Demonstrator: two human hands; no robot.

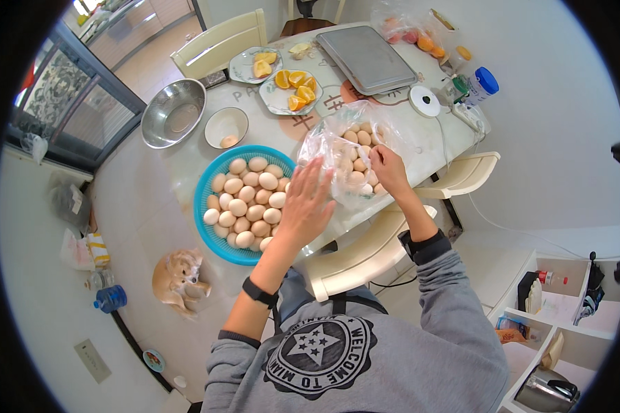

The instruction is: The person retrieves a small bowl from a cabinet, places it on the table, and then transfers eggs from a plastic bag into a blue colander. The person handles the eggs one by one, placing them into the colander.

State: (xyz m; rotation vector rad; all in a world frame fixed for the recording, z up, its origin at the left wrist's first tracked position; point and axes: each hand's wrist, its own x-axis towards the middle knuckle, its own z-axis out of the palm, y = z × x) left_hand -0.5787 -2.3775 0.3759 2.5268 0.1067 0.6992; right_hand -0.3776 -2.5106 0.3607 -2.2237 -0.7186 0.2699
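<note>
Many eggs fill a blue plastic basket (pixel 202 206) near the table's corner. Right of it lies a clear plastic bag (pixel 343 126) with more eggs (pixel 359 164) inside. My left hand (pixel 307 206) is spread flat, palm down, between basket and bag, its fingertips at the bag's left side; it overlaps the basket's right rim. My right hand (pixel 390 168) has its fingers closed on the bag's edge at the right, above the eggs. A white bowl (pixel 227 128) holding what looks like an egg or shell stands behind the basket.
A steel basin (pixel 173 113) stands at the table's left edge. Farther back are plates of orange wedges (pixel 291 92) and cut fruit (pixel 265 64), and a metal tray (pixel 367 59). Jars (pixel 478 88) and a cable stand right. Chairs (pixel 372 253) adjoin the near edge; a dog (pixel 181 281) is on the floor.
</note>
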